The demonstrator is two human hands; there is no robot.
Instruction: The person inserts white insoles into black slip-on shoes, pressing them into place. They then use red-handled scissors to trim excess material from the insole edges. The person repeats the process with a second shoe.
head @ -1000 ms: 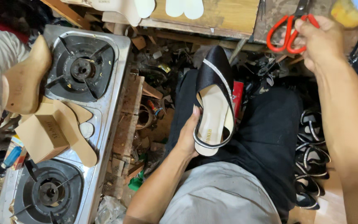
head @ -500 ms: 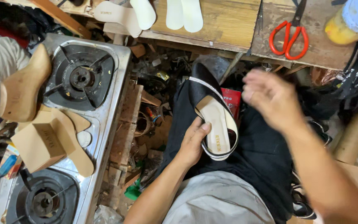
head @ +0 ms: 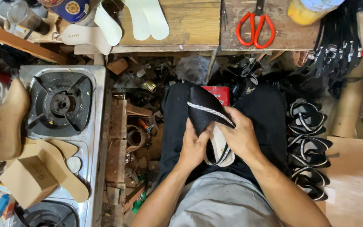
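Here both hands close on one black pointed-toe shoe that rests over the person's lap, its toe pointing away from the body toward the wooden bench. The left hand grips the shoe from the near left side, fingers curled shut against its black upper. The right hand wraps the shoe from the right, fingers closed over the upper where a glittering silver strip crosses it; the pale insole and a black-and-white striped strap show just below the two hands.

Beyond the shoe's toe, a small red box lies on the cluttered floor, touching or just behind the shoe; I cannot tell which. Farther from the shoe, on the bench, lie red-handled scissors, and further left on it white insoles. To the right of the shoe a row of black strappy sandal uppers is stacked beside the person's leg. Well to the left of the shoe stands a steel two-burner gas stove, with a wooden shoe last at its left edge and tan cardboard insole pieces lying on it.
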